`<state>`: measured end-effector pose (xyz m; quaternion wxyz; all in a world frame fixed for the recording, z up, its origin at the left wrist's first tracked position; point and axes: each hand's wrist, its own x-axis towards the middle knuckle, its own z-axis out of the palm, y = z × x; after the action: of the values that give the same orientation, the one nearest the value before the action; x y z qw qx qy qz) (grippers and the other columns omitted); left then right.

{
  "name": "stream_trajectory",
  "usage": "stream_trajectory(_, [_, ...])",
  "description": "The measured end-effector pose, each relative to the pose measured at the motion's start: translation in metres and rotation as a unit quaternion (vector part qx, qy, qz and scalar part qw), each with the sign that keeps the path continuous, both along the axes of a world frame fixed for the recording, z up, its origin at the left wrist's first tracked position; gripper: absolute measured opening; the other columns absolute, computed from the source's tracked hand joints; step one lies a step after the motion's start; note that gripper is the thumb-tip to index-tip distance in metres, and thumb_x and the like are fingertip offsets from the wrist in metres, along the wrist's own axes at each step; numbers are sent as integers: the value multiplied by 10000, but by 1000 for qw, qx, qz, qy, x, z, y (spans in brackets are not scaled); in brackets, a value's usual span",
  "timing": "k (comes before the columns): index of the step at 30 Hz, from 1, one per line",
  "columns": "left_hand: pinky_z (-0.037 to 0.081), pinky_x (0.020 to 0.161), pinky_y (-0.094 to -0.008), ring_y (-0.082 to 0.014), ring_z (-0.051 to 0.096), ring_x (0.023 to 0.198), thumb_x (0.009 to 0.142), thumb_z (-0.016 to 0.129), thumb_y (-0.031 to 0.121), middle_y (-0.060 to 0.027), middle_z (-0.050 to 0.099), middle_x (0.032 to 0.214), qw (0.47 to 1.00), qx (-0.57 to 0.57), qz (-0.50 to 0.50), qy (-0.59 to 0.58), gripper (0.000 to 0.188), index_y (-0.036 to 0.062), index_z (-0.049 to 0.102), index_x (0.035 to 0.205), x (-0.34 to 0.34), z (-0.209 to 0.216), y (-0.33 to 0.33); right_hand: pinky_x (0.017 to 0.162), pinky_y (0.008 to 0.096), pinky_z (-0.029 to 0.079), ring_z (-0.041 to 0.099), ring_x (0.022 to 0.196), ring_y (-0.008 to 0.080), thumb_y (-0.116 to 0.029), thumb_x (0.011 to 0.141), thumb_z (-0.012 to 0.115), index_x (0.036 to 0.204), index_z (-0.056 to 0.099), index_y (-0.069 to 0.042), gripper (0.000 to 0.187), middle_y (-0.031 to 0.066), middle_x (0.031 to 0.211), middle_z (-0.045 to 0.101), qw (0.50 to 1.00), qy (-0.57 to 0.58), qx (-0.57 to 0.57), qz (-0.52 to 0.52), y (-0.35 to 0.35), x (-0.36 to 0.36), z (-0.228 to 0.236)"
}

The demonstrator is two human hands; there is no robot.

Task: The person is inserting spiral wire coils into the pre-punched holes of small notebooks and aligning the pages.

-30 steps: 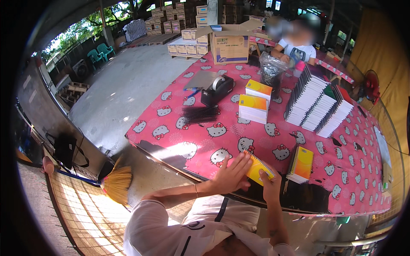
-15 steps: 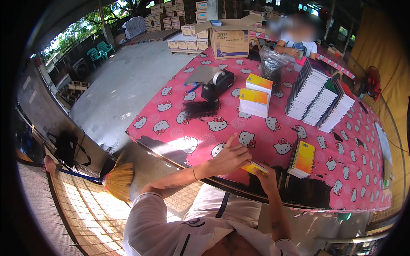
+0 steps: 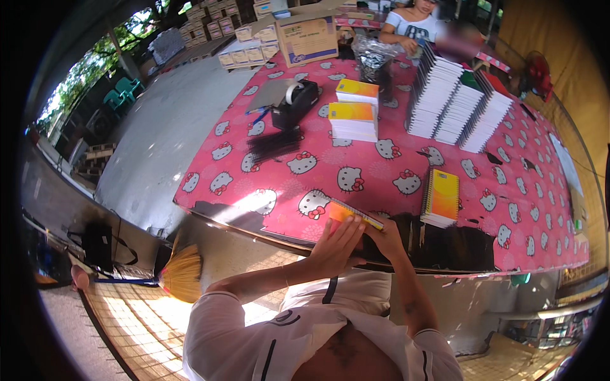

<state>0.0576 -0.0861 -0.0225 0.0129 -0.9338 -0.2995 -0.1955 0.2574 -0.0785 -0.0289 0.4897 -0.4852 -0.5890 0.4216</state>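
A small yellow-orange spiral notebook [image 3: 338, 209] is tilted at the table's near edge, its coil along the upper side. My left hand [image 3: 340, 242] grips it, with fingers laid together over the cover. My right hand [image 3: 385, 239] is closed round its right end; the fingertips are partly hidden. To the right, a low pile of yellow spiral notebooks [image 3: 441, 195] lies on the table. Farther off stand two stacks of yellow-topped pads [image 3: 353, 113], no coils visible on them. Left of those lies a bundle of black coils [image 3: 274, 145].
A black tape dispenser [image 3: 296, 108] stands behind the coils. Tall stacks of spiral notebooks [image 3: 433, 95] rise at the back right, beside a clear bag of dark items [image 3: 375, 60]. An open carton [image 3: 309, 39] sits at the far edge. Across the table is another person [image 3: 410, 28].
My left hand has come down from above the notebook and now presses on its cover. The notebook has turned so more of the cover and coil shows. The view has tilted downward.
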Motion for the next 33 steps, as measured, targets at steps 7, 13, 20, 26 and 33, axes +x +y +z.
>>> stream_trajectory(7, [230, 1126, -648, -337, 288, 1486, 909, 538, 605, -213, 335, 1576, 998, 52, 30, -7, 873, -9, 362, 1504, 10, -4, 10, 736, 299, 524, 660, 806, 131, -158, 930, 648, 1263, 664, -56, 348, 165, 943, 723, 997, -46, 57, 15, 7, 1, -3])
stream_trajectory(13, [198, 1121, -675, -356, 281, 1488, 886, 551, 623, -240, 342, 1563, 998, 47, 39, 17, 911, -28, 364, 1496, 27, 9, 37, 707, 304, 526, 697, 773, 183, -152, 899, 646, 1227, 673, -37, 348, 178, 878, 722, 996, -65, -61, 19, 7, 5, -6])
stream_trajectory(20, [79, 1131, -710, -408, 196, 1512, 978, 375, 624, -263, 242, 1606, 999, 10, 30, -5, 877, -55, 287, 1525, 31, 12, 42, 696, 346, 533, 697, 735, 227, -95, 870, 648, 1125, 681, -2, 273, 198, 853, 711, 998, -23, 62, 2, 10, -2, -12])
stream_trajectory(26, [174, 1130, -660, -340, 263, 1500, 972, 422, 599, -202, 306, 1598, 998, 47, 49, -4, 826, -19, 343, 1514, 34, 24, 34, 669, 358, 525, 681, 697, 270, -91, 868, 651, 1039, 677, 15, 203, 189, 818, 700, 999, -34, 19, -6, 9, -2, -18])
stream_trajectory(33, [119, 1125, -711, -301, 458, 1370, 990, 544, 390, -136, 542, 1412, 995, 11, 3, -96, 515, 56, 526, 1381, 24, 33, 42, 685, 357, 517, 680, 715, 271, -178, 877, 727, 1038, 687, 12, 253, 188, 846, 697, 997, -71, 23, 4, 8, 0, 1])
